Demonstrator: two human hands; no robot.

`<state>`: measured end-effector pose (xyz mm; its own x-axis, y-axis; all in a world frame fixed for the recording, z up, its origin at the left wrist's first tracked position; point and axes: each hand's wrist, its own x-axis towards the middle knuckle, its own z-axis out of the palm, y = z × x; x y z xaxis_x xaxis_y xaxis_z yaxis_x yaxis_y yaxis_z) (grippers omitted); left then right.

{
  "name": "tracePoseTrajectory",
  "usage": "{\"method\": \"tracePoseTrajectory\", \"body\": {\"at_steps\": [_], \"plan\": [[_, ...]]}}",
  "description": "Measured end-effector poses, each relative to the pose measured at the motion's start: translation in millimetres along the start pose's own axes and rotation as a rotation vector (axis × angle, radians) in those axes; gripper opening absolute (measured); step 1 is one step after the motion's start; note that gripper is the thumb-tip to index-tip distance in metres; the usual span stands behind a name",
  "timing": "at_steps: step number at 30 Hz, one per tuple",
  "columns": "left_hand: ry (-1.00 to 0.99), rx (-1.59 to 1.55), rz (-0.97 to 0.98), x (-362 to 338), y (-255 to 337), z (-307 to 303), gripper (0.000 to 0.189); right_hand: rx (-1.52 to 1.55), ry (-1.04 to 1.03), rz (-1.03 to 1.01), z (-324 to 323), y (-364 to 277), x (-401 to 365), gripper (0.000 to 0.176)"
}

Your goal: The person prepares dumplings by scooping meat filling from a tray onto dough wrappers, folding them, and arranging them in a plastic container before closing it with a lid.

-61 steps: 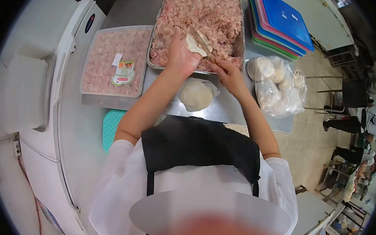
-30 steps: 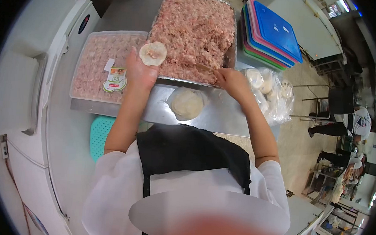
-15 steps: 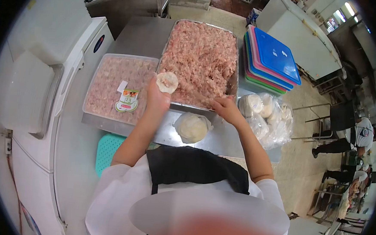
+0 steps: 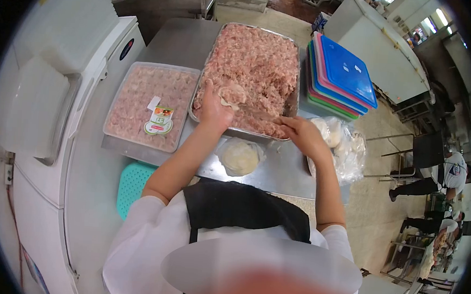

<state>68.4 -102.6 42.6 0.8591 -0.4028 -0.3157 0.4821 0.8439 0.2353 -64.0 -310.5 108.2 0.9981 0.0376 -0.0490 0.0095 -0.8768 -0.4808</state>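
Note:
Over the near left part of a metal tray (image 4: pixel 297 105) of ground meat (image 4: pixel 254 54), my left hand (image 4: pixel 215 109) holds a round dough wrapper (image 4: pixel 229 103) with meat spread on it. My right hand (image 4: pixel 304 134) is closed at the tray's near right edge around a thin utensil, partly hidden, that reaches left over the meat toward the wrapper. A stack of pale dough rounds (image 4: pixel 240 158) in clear plastic lies on the metal table just below the tray. More bagged dough rounds (image 4: pixel 348 148) sit beside my right forearm.
A lidded, labelled container of meat (image 4: pixel 141 101) stands left of the tray. Stacked coloured lids (image 4: pixel 348 70) are at the right. A turquoise basket (image 4: pixel 131 186) is below the table's left edge. A white freezer (image 4: pixel 98 138) stands left; people are far right.
My left hand has moved right, bringing the wrapper over the meat, and more meat now covers it. My right hand has shifted slightly right and up, and the utensil now points toward the wrapper.

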Motion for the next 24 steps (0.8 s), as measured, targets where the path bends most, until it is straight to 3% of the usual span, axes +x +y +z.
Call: {"method": "tracePoseTrajectory", "body": {"at_steps": [2,3,6,7,10,13,19,22,24], "plan": [[0.034,0.024,0.089,4,3,2,0.063,0.007,0.015,0.039,-18,-4,-6,0.029],[0.013,0.026,0.107,6,7,2,0.064,-0.088,0.119,-0.057,-9,19,-3,0.027],[-0.026,0.043,0.157,6,19,-2,0.065,-0.485,0.11,0.018,-12,13,5,0.025],[-0.034,0.053,0.177,3,22,2,0.065,-0.531,0.129,0.025,-6,15,10,0.036],[-0.006,0.062,0.177,1,28,2,0.062,-0.544,0.076,-0.003,36,20,24,0.038],[0.002,0.059,0.185,4,32,-2,0.059,-0.494,0.009,0.006,52,2,27,0.023],[0.002,0.078,0.242,15,36,-13,0.058,-0.092,0.089,0.03,39,29,20,0.025],[0.004,0.1,0.261,13,36,-20,0.058,-0.476,0.131,0.075,7,14,14,0.023],[0.007,0.103,0.256,12,35,-18,0.057,-0.631,0.035,0.005,16,23,20,0.019]]}}
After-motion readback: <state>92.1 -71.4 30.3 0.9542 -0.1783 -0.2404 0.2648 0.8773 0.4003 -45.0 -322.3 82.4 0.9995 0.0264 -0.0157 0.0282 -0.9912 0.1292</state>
